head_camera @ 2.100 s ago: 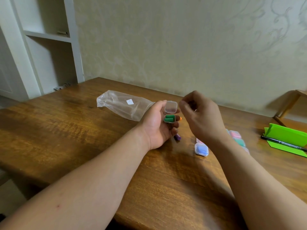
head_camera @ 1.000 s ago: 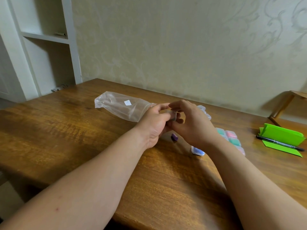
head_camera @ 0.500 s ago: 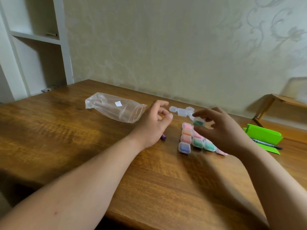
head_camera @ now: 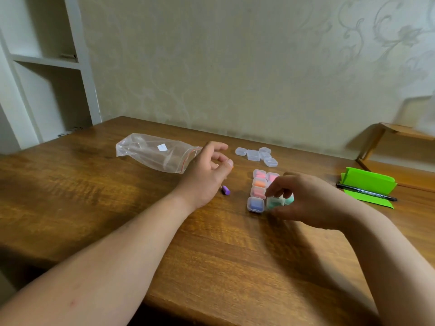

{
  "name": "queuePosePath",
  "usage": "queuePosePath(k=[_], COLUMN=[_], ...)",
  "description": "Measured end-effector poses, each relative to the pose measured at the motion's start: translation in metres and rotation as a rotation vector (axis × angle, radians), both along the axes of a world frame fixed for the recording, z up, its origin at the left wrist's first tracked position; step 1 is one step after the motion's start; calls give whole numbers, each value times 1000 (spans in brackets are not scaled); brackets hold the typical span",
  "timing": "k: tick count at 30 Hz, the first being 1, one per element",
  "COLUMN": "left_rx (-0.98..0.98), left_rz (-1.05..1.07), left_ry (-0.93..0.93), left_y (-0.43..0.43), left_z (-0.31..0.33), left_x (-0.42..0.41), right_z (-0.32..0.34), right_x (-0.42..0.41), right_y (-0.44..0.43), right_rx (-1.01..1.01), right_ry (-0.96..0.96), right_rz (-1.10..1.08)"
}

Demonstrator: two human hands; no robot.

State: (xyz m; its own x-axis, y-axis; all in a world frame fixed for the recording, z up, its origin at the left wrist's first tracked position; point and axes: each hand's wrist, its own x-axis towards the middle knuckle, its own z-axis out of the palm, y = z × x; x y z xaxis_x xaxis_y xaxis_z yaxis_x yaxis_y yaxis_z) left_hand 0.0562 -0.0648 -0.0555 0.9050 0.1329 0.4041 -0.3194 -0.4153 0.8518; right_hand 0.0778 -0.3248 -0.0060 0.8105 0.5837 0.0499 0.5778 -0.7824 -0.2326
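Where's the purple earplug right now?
Head view: the purple earplug lies on the table, between the left hand and the blue case.

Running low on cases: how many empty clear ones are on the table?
5 empty cases: one leftmost, a squarer one beside it, three bunched right, all behind the filled cases. None looks hidden.

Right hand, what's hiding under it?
A green-filled box, pinched by the right hand. The hand covers whatever lies farther along that row.
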Motion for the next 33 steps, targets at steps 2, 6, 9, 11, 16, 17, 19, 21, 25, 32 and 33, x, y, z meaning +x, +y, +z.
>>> queuePosePath(k=[2,6,9,11,16,17,19,21,25,32,33], left_rx=[-11,-10,1,4,-26,-49,-99,-137,-178,-310,-293], left_rz=[-4,-5,-2,7,18,26,56,111,170,180,179], left_ry=[-4,-3,-8,-12,-31,-35,-47,-69,-77,-66,-63], left_y=[0,0,0,0,-4,-5,-9,-10,-7,-10,-10], left_z=[0,1,1,0,1,2,6,14,31,25,22], left_x=[1,1,0,1,4,5,8,15,34,41,40], right_z=[1,1,-1,0,2,2,4,7,6,-7,-9], right_x=[-1,-2,-2,-2,4,8,19,37,77,133,139], right_y=[1,2,2,1,4,6,12,14,16,29,32], right_rx=[-21,0,-2,19,289,337,401,454,472,273,239], right_ry=[19,71,67,75,-17,-66,-144,-187,-212,-144,-138], right_rz=[4,-22,-33,-27,-104,-132,-192,-257,-373,-486,-495])
